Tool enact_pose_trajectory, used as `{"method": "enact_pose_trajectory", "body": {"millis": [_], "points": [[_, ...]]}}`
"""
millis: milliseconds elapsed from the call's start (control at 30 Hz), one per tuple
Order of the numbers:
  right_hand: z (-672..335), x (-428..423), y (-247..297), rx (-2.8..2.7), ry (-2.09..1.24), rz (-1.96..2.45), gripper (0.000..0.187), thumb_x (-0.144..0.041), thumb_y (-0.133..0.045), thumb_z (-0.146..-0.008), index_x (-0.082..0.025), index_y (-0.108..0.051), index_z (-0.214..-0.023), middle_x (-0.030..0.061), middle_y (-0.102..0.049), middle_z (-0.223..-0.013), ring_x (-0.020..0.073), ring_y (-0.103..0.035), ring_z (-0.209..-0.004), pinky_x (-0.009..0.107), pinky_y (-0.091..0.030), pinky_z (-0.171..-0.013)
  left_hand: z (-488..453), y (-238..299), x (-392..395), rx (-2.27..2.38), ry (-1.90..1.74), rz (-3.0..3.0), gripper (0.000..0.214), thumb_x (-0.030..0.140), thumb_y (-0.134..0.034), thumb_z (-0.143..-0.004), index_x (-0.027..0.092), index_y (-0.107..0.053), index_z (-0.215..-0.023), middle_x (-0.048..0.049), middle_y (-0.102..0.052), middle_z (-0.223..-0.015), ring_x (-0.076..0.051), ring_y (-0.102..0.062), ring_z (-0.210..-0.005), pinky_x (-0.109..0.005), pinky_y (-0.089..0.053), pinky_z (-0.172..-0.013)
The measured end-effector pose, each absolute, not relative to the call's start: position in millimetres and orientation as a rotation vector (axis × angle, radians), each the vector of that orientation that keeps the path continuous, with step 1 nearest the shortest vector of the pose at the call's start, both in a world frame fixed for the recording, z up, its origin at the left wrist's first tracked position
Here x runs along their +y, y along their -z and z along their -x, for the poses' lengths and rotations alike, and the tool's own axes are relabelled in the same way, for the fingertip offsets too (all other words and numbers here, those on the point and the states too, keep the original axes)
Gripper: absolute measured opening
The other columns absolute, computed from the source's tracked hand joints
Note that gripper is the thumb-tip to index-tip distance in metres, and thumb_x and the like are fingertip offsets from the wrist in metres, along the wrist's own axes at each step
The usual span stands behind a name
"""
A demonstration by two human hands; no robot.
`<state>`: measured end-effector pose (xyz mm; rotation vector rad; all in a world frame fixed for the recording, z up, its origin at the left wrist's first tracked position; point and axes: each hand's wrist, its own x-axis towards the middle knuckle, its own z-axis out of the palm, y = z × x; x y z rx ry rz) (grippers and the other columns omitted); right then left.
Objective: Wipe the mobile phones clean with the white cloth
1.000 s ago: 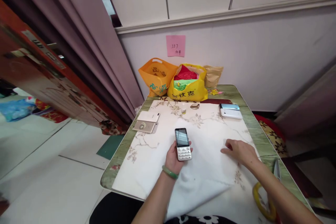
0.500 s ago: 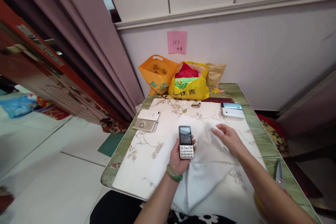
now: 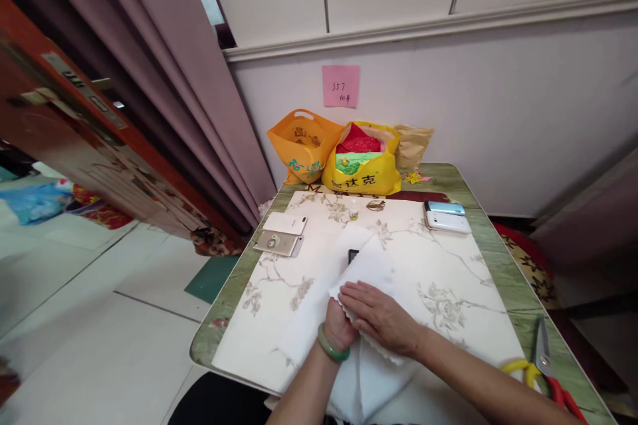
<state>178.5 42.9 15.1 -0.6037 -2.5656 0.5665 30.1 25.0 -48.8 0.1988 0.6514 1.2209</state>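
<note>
**Dark-edged, rectangular phone [image 3: 352, 256] mostly covered by a soft white cloth with a scalloped edge [image 3: 369, 262]**

Your left forearm runs up from the bottom of the view, leaning a little to the right, with a green, smooth, ring-shaped bangle [image 3: 333, 344] around the wrist. Your left hand [image 3: 341, 325] has its inner wrist turned up, and its fingers disappear beneath the cloth, so you cannot tell how tightly they are closed. Your right forearm slants in from the lower right corner. Your right hand [image 3: 376, 312] lies palm down across the left one, its fingers nearly straight, close together and pointing left, resting on the folded flap of cloth.

The phone is just beyond your hands, near the middle of the table [image 3: 461, 194], above the floral-patterned cream covering [image 3: 438, 265]. Only a dark corner shows past the slanting fold. That exposed end points away from you, towards the yellow printed bag [image 3: 369, 176]; the rest is hidden, so you cannot read its long axis exactly.

Near the right edge, well apart from the phone, you have metal-bladed scissors with yellow and red handles [image 3: 542, 353], their blades pointing away from you.
</note>
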Motion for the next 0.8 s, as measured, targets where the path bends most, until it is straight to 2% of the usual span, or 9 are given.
{"method": "enact_pose_trajectory", "body": {"millis": [67, 167, 333, 500, 633, 700, 800], "points": [[-174.5, 47.0, -10.1, -2.676, -0.520, 0.594, 0.060, -0.045, -0.039, -0.098, -0.019, -0.026, -0.151, 0.0087, -0.037, -0.151, 0.0219, -0.030, -0.141, 0.046, -0.027, -0.116, -30.1, 49.7, 26.3, 0.671, -1.246, -0.184, 0.023, 0.032, -0.051, -0.086, 0.022, -0.068, -0.097, -0.0099, -0.072, -0.103, -0.028, -0.054, -0.124, -0.039, -0.044, -0.104], [-169.8, 61.6, -5.2, -2.693, -0.410, 0.699, 0.073, -0.056, -0.040, -0.095, -0.019, -0.017, -0.153, 0.0100, -0.027, -0.156, 0.0238, -0.023, -0.144, 0.047, -0.022, -0.118, -34.0, 37.0, 28.6, 0.673, -1.266, -0.163, 0.028, 0.032, -0.053, -0.087, 0.021, -0.065, -0.109, -0.0097, -0.069, -0.116, -0.026, -0.050, -0.128, -0.038, -0.042, -0.106], [-165.5, 83.7, -2.0, -2.557, -0.244, 0.998, 0.072, -0.051, -0.037, -0.097, -0.019, -0.008, -0.154, 0.0105, -0.019, -0.158, 0.0240, -0.019, -0.145, 0.046, -0.019, -0.118, -46.3, 3.2, 30.5, 0.614, -1.222, -0.093, 0.037, 0.035, -0.053, -0.089, 0.017, -0.062, -0.120, -0.0098, -0.067, -0.120, -0.028, -0.056, -0.122, -0.041, -0.044, -0.105], [-168.5, 62.5, 2.0, -2.393, -0.129, 1.234, 0.078, -0.050, -0.037, -0.097, -0.015, 0.004, -0.154, 0.0144, -0.014, -0.158, 0.0306, -0.016, -0.145, 0.058, -0.011, -0.116, -47.9, -2.1, 28.1, 0.592, -1.233, -0.077, 0.037, 0.034, -0.053, -0.090, 0.015, -0.061, -0.121, -0.0094, -0.068, -0.118, -0.024, -0.060, -0.117, -0.038, -0.046, -0.104], [-179.1, 29.8, 3.1, -2.574, -0.150, 0.953, 0.085, -0.060, -0.038, -0.093, -0.013, 0.000, -0.154, 0.0165, -0.019, -0.157, 0.0314, -0.018, -0.145, 0.059, -0.007, -0.116, -41.7, 11.1, 25.7, 0.633, -1.265, -0.053, 0.036, 0.037, -0.050, -0.091, 0.013, -0.064, -0.114, -0.0124, -0.069, -0.115, -0.025, -0.060, -0.117, -0.039, -0.043, -0.106], [-183.5, 24.5, 0.6, -2.680, -0.213, 0.738, 0.088, -0.065, -0.037, -0.091, -0.013, -0.004, -0.154, 0.0154, -0.022, -0.156, 0.0295, -0.020, -0.144, 0.056, -0.009, -0.117, -38.5, 19.5, 24.4, 0.678, -1.241, -0.061, 0.035, 0.038, -0.049, -0.091, 0.012, -0.067, -0.107, -0.0137, -0.071, -0.109, -0.028, -0.059, -0.117, -0.041, -0.042, -0.106], [-184.3, 38.0, -4.1, -2.744, -0.291, 0.544, 0.085, -0.067, -0.034, -0.091, -0.016, -0.007, -0.154, 0.0119, -0.025, -0.156, 0.0257, -0.023, -0.144, 0.051, -0.012, -0.118, -36.5, 28.0, 23.4, 0.692, -1.207, -0.140, 0.033, 0.039, -0.047, -0.090, 0.017, -0.068, -0.103, -0.0109, -0.073, -0.103, -0.029, -0.058, -0.119, -0.042, -0.042, -0.105]]}}
